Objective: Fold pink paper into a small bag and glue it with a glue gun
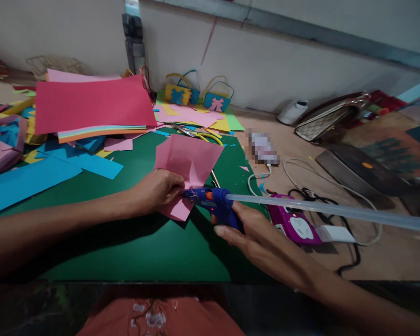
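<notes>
A folded sheet of pink paper (pixel 185 161) stands tilted over the green mat (pixel 126 247), pinched at its left edge by my left hand (pixel 161 186). From the right, my right hand (pixel 245 228) is wrapped around a blue hot glue gun (pixel 210 200). The gun's nozzle is at the lower fold of the pink paper, close to my left fingertips; whether it touches the paper I cannot tell. A long translucent glue stick (pixel 318 207) sticks out of the gun's back toward the right. Behind the paper lie scissors with yellow handles (pixel 208 136).
Stacked coloured sheets (pixel 94 105) and blue strips (pixel 31 182) cover the left. Small paper bags (pixel 178 94) stand by the wall. On the right are a purple power strip (pixel 294 224) with cables, a phone (pixel 263 147) and a dark case (pixel 353 172).
</notes>
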`<state>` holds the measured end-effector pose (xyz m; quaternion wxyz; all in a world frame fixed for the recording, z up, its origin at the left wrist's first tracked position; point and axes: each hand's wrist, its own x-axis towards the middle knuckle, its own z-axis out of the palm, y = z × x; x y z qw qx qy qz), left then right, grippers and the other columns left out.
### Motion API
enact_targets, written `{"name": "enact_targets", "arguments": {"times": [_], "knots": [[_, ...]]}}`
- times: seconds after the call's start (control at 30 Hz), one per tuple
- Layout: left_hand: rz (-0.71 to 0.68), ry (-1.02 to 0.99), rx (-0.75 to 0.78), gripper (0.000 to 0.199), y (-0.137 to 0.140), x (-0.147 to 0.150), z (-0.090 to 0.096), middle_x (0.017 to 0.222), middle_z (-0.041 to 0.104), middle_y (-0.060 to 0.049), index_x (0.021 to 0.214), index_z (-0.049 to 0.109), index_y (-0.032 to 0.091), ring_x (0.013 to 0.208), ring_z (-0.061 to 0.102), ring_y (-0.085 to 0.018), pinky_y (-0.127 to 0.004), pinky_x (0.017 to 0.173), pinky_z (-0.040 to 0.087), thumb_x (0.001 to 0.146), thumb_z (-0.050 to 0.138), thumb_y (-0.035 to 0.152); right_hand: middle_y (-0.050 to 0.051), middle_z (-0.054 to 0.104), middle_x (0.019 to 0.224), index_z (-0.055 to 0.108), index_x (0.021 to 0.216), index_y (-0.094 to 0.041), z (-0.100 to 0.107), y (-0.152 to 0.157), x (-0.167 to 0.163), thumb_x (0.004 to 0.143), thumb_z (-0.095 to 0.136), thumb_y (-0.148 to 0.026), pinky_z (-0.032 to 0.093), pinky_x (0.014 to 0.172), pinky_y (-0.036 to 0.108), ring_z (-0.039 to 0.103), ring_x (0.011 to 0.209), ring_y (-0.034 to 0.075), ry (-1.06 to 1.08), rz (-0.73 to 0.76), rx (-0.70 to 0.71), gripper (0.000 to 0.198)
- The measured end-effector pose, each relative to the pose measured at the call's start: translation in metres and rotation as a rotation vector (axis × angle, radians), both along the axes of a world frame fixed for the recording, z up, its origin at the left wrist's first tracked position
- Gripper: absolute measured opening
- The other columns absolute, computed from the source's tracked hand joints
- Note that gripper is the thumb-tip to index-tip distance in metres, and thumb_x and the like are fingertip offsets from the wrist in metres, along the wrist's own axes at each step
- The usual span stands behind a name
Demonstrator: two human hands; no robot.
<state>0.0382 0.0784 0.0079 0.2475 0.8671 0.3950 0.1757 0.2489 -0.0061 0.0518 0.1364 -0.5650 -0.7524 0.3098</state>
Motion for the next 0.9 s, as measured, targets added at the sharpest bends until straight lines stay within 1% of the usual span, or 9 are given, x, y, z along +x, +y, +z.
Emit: {"name": "enact_targets", "arguments": {"times": [0.1, 0.27, 0.5, 0.73, 0.83, 0.9], "knots": [[-0.005, -0.003, -0.007, 0.019, -0.001, 0.001, 0.001, 0.054, 0.050, 0.003, 0.062, 0.055, 0.012, 0.049, 0.036, -0.006, -0.019, 0.048, 0.023, 0.079, 0.047, 0.012, 0.000, 0.062, 0.081, 0.054, 0.087, -0.023, -0.001, -0.001, 0.004, 0.081, 0.050, -0.029, 0.046, 0.064, 0.027, 0.058, 0.072, 0.016, 0.024, -0.020, 0.032, 0.010], [0.020, -0.011, -0.003, 0.020, -0.001, 0.002, 0.001, 0.055, 0.051, 0.002, 0.062, 0.055, 0.012, 0.049, 0.036, -0.006, -0.019, 0.048, 0.023, 0.080, 0.048, 0.016, 0.002, 0.064, 0.086, 0.055, 0.090, -0.022, 0.001, 0.000, 0.008, 0.081, 0.050, -0.033, 0.048, 0.068, 0.032, 0.061, 0.078, 0.020, 0.003, -0.055, -0.015, 0.015], [0.045, 0.000, -0.012, 0.024, -0.003, 0.002, 0.002, 0.054, 0.048, 0.003, 0.062, 0.054, 0.013, 0.049, 0.033, -0.006, -0.021, 0.047, 0.022, 0.083, 0.046, 0.021, 0.004, 0.065, 0.085, 0.055, 0.088, -0.020, 0.001, 0.000, 0.011, 0.081, 0.049, -0.034, 0.048, 0.069, 0.035, 0.061, 0.076, 0.020, -0.030, -0.079, -0.039, 0.016], [0.039, -0.008, -0.011, 0.026, -0.004, 0.002, 0.002, 0.052, 0.044, 0.003, 0.061, 0.055, 0.013, 0.048, 0.031, -0.006, -0.021, 0.046, 0.021, 0.083, 0.047, 0.023, 0.004, 0.066, 0.084, 0.056, 0.088, -0.020, 0.000, -0.001, 0.015, 0.081, 0.049, -0.032, 0.048, 0.066, 0.032, 0.061, 0.074, 0.019, -0.042, -0.089, 0.014, 0.017], [0.042, -0.004, -0.002, 0.027, -0.004, 0.002, 0.003, 0.051, 0.043, 0.003, 0.058, 0.053, 0.013, 0.048, 0.030, -0.006, -0.021, 0.046, 0.020, 0.083, 0.047, 0.024, 0.004, 0.066, 0.085, 0.056, 0.090, -0.020, 0.000, 0.000, 0.015, 0.080, 0.049, -0.034, 0.048, 0.067, 0.032, 0.061, 0.075, 0.019, -0.055, -0.094, 0.042, 0.019], [0.045, -0.005, 0.006, 0.029, -0.004, 0.003, 0.003, 0.050, 0.040, 0.004, 0.057, 0.051, 0.013, 0.047, 0.028, -0.006, -0.021, 0.046, 0.019, 0.083, 0.047, 0.024, 0.004, 0.065, 0.082, 0.055, 0.088, -0.020, 0.000, -0.001, 0.014, 0.080, 0.049, -0.036, 0.048, 0.065, 0.031, 0.060, 0.072, 0.019, -0.079, -0.107, 0.054, 0.019]]}}
